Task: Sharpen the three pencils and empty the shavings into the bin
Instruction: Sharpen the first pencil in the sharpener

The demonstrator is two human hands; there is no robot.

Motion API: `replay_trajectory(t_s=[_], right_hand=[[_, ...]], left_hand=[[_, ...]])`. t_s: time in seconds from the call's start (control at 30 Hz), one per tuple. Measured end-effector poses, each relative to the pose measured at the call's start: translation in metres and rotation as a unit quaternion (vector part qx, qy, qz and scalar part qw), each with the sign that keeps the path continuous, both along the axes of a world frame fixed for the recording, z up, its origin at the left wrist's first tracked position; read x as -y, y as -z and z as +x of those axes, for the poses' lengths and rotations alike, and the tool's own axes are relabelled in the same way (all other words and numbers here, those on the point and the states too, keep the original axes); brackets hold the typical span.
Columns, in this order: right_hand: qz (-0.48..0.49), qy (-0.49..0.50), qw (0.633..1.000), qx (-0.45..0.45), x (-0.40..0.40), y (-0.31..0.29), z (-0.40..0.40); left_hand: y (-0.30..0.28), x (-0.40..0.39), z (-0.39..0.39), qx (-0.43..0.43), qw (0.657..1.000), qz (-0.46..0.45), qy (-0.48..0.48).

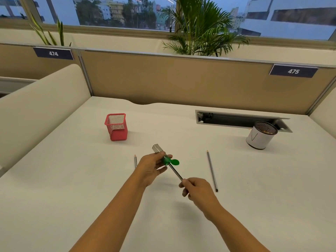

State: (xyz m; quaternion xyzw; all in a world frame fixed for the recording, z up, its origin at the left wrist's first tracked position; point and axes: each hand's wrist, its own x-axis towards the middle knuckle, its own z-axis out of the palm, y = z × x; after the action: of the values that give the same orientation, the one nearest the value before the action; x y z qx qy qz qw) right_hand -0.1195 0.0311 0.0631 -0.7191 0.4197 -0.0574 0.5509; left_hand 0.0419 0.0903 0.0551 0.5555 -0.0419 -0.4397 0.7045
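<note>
My left hand (151, 167) grips a sharpener (161, 152) with a clear shavings case and a green cap, held above the middle of the white desk (72, 179). One dark pencil (175, 171) is stuck into the green end, and my right hand (195, 187) pinches its rear end. A second pencil (212, 170) lies on the desk to the right of my hands. A third pencil (135, 160) lies just left of my left hand, partly hidden by it.
A red mesh holder (116, 126) stands at the left rear of the desk. A round black mesh bin (261, 134) wrapped in white paper stands at the right rear, beside an open cable tray (236, 120). Partition walls enclose the desk.
</note>
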Motion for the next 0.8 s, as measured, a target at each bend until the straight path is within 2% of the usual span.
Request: replay_trajectory(t_s=[0.03,0.1,0.27,0.37,0.4,0.43,0.47,0.5,0.53,0.57,0.6,0.63,0.67,0.7,0.73,0.8], right_hand=[[-0.108,-0.013,0.994,-0.016,0.001,0.002,0.002],[-0.235,-0.03,0.971,-0.018,0.003,0.004,0.002],[-0.357,-0.067,0.93,-0.061,0.0,0.008,0.002],[-0.364,-0.07,0.924,-0.088,0.001,0.007,0.0],[-0.328,-0.061,0.939,-0.08,0.001,0.005,-0.001],[-0.251,-0.05,0.964,-0.066,0.001,0.002,-0.001],[-0.131,-0.032,0.99,-0.041,0.002,-0.001,-0.001],[0.019,-0.001,1.0,-0.009,0.004,-0.004,-0.001],[0.185,0.032,0.982,0.02,0.007,-0.007,-0.002],[0.345,0.063,0.935,0.051,0.011,-0.009,-0.002],[0.468,0.086,0.876,0.08,0.014,-0.01,-0.003],[0.54,0.101,0.83,0.099,0.015,-0.01,-0.003],[0.565,0.105,0.811,0.108,0.014,-0.009,-0.003],[0.551,0.101,0.821,0.11,0.013,-0.008,-0.002],[0.499,0.088,0.857,0.099,0.011,-0.008,-0.001],[0.322,0.055,0.944,0.057,0.006,-0.009,0.003]], left_hand=[[-0.001,0.002,-0.001,-0.004,1.0,0.008,-0.01],[-0.003,0.006,-0.002,-0.011,0.999,0.02,-0.036],[0.0,0.009,0.001,-0.029,0.995,-0.001,-0.093],[0.003,0.007,-0.003,-0.036,0.995,-0.016,-0.088],[0.004,0.007,-0.004,-0.039,0.995,-0.017,-0.085],[0.006,0.007,-0.005,-0.039,0.996,-0.016,-0.08],[0.006,0.006,-0.006,-0.036,0.997,-0.014,-0.07],[0.006,0.005,-0.005,-0.035,0.998,-0.015,-0.055],[0.005,0.005,-0.005,-0.037,0.998,-0.02,-0.038],[0.004,0.004,-0.004,-0.044,0.998,-0.029,-0.023],[0.002,0.004,-0.004,-0.052,0.998,-0.039,-0.013],[0.001,0.003,-0.003,-0.06,0.997,-0.047,-0.009],[0.0,0.004,-0.002,-0.064,0.997,-0.05,-0.008],[-0.001,0.004,-0.001,-0.063,0.997,-0.047,-0.008],[-0.002,0.005,-0.001,-0.06,0.997,-0.044,-0.01],[-0.002,0.007,-0.001,-0.051,0.998,-0.038,-0.019]])
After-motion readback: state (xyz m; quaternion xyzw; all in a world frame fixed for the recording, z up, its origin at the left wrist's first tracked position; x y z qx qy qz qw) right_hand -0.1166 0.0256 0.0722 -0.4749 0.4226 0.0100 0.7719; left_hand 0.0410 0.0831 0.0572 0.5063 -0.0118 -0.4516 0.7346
